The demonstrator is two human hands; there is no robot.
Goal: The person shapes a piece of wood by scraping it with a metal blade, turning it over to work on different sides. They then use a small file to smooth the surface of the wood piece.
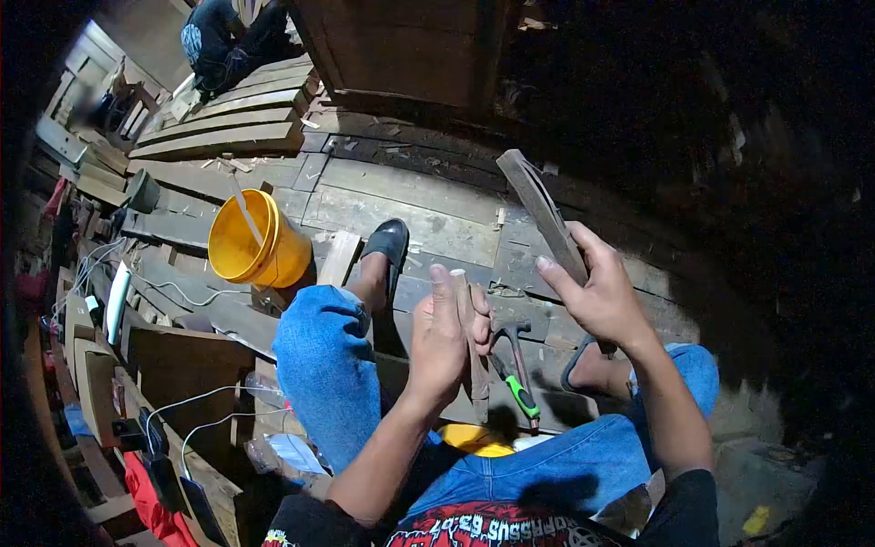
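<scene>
My left hand (439, 342) is closed around a narrow wooden stick (478, 374), held nearly upright with its rounded pale end at the top. In my right hand (597, 287) is a dark wooden bar (540, 205), gripped near its lower end and tilted up to the left. The two pieces are apart. Between my knees, below the hands, a hammer (522, 399) with a bright green grip shows its dark head near my left fingers. Part of a yellow object (477, 439) shows below the left hand.
A yellow bucket (290, 258) with a wooden strip in it stands left of my foot. Long boards (214, 137) lie at the upper left, where another person (219, 41) sits. White cables (210, 397) cross the wood pieces at left. Shavings litter the plank floor (410, 196).
</scene>
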